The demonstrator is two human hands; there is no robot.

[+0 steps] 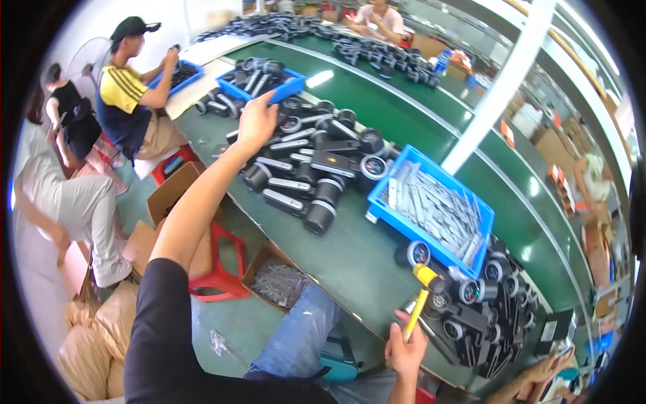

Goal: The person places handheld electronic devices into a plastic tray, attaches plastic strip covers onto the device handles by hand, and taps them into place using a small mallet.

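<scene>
My right hand [407,347] is closed round the handle of a small yellow hammer [418,311], whose head points up toward the black parts on the bench. My left arm stretches far across the green bench. At its end my left hand [258,124] hovers over a heap of black handheld devices with round ends and grey strips [286,183], near the rim of a blue bin [294,86]. One finger is stretched out toward that bin; the other fingers are partly hidden, and nothing shows in the hand.
A blue bin [377,214] of grey strips stands at mid-bench. More black devices [494,316] pile up at right. A white post [498,87] rises beside the green conveyor [377,111]. A red stool [222,269] and a carton of grey pieces [268,256] are below. Other people sit around.
</scene>
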